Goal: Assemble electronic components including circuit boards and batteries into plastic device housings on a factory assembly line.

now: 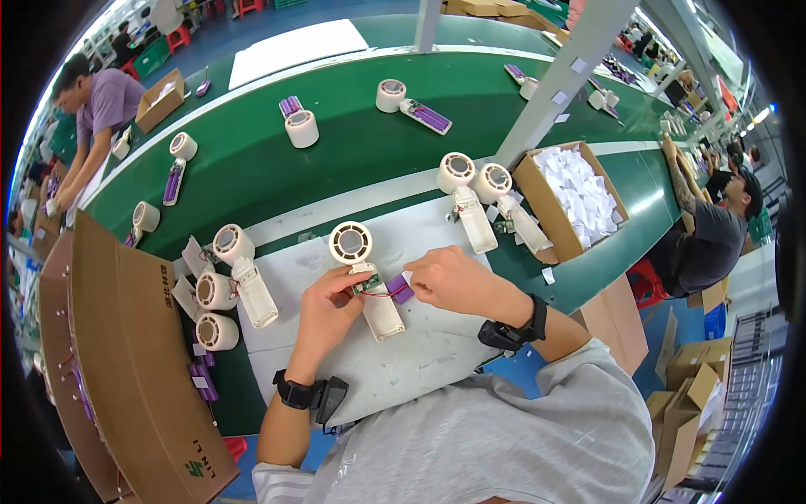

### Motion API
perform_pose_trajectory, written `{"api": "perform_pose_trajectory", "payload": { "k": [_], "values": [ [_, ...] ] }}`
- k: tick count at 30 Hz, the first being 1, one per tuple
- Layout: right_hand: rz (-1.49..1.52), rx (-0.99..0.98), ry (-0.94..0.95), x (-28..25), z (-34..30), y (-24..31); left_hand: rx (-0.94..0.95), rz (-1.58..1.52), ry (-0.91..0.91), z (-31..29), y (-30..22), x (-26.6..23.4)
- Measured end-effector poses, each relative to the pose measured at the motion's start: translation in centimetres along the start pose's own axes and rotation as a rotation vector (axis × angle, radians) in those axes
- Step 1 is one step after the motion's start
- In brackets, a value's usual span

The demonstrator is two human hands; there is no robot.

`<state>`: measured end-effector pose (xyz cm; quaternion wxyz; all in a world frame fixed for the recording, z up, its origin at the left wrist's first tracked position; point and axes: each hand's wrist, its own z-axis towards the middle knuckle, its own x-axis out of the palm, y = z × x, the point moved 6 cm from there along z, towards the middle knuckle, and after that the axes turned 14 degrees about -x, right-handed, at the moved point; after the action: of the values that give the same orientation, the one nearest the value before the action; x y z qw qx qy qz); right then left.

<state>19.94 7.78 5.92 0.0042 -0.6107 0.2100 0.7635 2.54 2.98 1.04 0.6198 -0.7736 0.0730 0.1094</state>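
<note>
A white handheld fan point(350, 244) lies in front of me with its handle casing point(384, 317) opened up. My left hand point(329, 307) is closed at the top of that handle, thumb and fingers pinching the green circuit board point(366, 284). Red wires run from the board to a purple battery pack point(401, 290), which sits beside the handle. My right hand point(449, 281) is closed at the pack's upper end, by a small white patch; its curled fingers partly hide the pack.
Grey-white sheeting point(336, 370) covers my work spot. Several opened fans lie left and right of me. A carton of white paper pieces point(579, 197) stands at the right, a tall brown carton point(138, 353) at the left. Beyond, fans with purple batteries rest on the green conveyor point(243, 160). People sit on both sides.
</note>
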Motion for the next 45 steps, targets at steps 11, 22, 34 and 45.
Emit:
{"api": "perform_pose_trajectory", "payload": {
  "k": [11, 22, 34, 45],
  "values": [
    [0.031, -0.075, -0.017, 0.5, -0.2, 0.0, 0.032, -0.043, -0.011, -0.4, -0.2, 0.1],
    [0.141, -0.071, 0.039, 0.1, 1.0, -0.5, 0.013, -0.033, -0.035, -0.6, -0.5, -0.2],
    [0.181, 0.162, -0.139, -6.5, 3.8, -9.2, 0.012, -0.11, -0.066, -0.4, 0.1, -0.3],
    [0.06, -0.175, -0.081, 0.9, 1.6, -0.9, -0.025, -0.034, -0.109, -0.6, -0.3, -0.5]
  ]
}}
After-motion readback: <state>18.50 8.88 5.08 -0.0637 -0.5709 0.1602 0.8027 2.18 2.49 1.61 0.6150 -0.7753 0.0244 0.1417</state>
